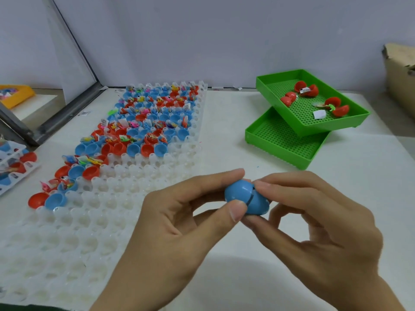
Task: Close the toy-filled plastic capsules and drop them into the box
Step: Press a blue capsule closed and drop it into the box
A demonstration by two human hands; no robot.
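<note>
- Head view: the left hand [179,212] and the right hand [314,216] both pinch one blue capsule [246,197] between thumb and fingertips, low over the bench [224,135], so opposed pressure can seat the halves.
- A dark seam across the capsule suggests the two halves are not fully snapped together.
- The white cell tray [94,221] lies to the left, within reach; its far rows carry open red and blue capsule halves [143,129] with toys, cups upward so the contents stay in.
- Two stacked green trays [289,140] sit at right; the upper holds open red capsules [308,89].
- A cardboard box [399,75] shows at the far right edge, probably the drop target.
</note>
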